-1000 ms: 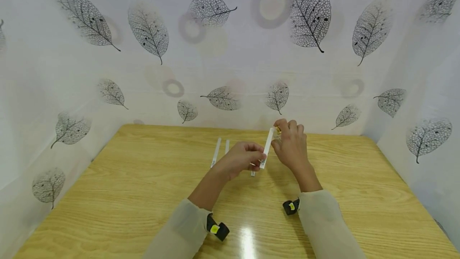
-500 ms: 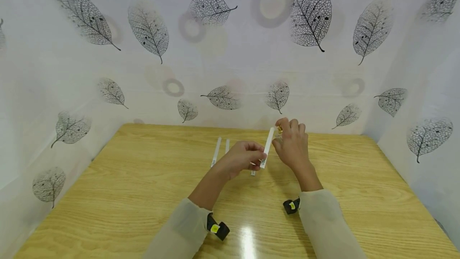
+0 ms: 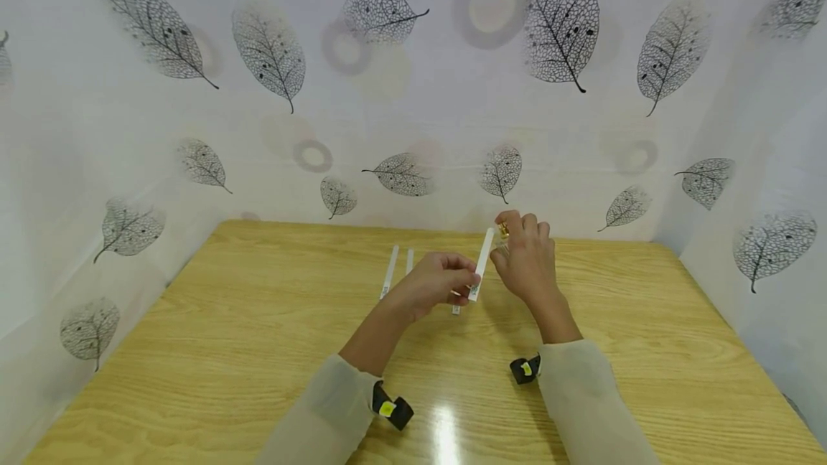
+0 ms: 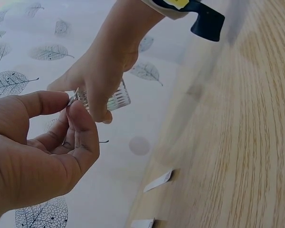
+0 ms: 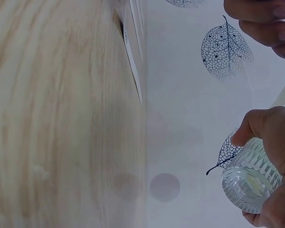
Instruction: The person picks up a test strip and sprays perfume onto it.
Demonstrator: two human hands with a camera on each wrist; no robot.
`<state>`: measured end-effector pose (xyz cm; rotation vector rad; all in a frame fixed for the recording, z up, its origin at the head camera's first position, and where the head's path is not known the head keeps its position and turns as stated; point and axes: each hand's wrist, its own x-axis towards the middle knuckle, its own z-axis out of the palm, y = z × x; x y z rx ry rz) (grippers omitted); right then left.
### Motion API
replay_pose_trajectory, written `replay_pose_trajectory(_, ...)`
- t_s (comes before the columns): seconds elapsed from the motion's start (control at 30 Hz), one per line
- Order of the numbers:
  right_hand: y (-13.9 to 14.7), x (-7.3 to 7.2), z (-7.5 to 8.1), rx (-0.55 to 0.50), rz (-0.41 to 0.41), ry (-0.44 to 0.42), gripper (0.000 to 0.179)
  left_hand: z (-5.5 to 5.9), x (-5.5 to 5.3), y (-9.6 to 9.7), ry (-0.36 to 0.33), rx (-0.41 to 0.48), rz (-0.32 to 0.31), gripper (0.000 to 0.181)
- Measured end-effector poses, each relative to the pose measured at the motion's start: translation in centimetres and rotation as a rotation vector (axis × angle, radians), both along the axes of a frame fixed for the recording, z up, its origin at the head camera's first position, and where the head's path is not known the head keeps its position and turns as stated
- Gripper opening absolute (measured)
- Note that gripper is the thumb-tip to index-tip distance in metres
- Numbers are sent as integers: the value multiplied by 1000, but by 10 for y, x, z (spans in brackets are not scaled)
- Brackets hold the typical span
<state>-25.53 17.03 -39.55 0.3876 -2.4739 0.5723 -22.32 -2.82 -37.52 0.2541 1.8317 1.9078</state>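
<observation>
My left hand (image 3: 436,284) pinches the lower end of a white paper strip (image 3: 483,260) between thumb and fingers. The strip slants up and rightward above the table, with small dark print near the pinched end. Just right of it, my right hand (image 3: 528,260) grips a small ribbed clear-glass spray bottle (image 5: 249,183) with a gold top (image 3: 503,229). The index finger rests on that top, close to the strip's upper end. In the left wrist view, fingers partly cover the bottle (image 4: 119,99), and the strip shows only edge-on at the fingertips.
More white strips (image 3: 389,275) lie on the wooden table (image 3: 258,350) behind and left of my left hand, which partly hides them. A leaf-printed cloth (image 3: 426,113) stands along the table's back and sides. Black wrist cameras (image 3: 393,411) sit at both cuffs.
</observation>
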Motion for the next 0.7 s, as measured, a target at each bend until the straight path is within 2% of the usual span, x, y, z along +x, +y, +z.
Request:
replay_pose_trajectory(0.27,0,0,0,-1,1,2,52,3,-2,-8,36,-24,19,15)
replay_pose_trajectory(0.43,1,-1,0,4,3,9,52,5,-8,-15,40,-17,52,16)
replay_pose_trajectory(0.7,2,0,2,-3,8,8,54,9,-17,-40,83,-42,152,19)
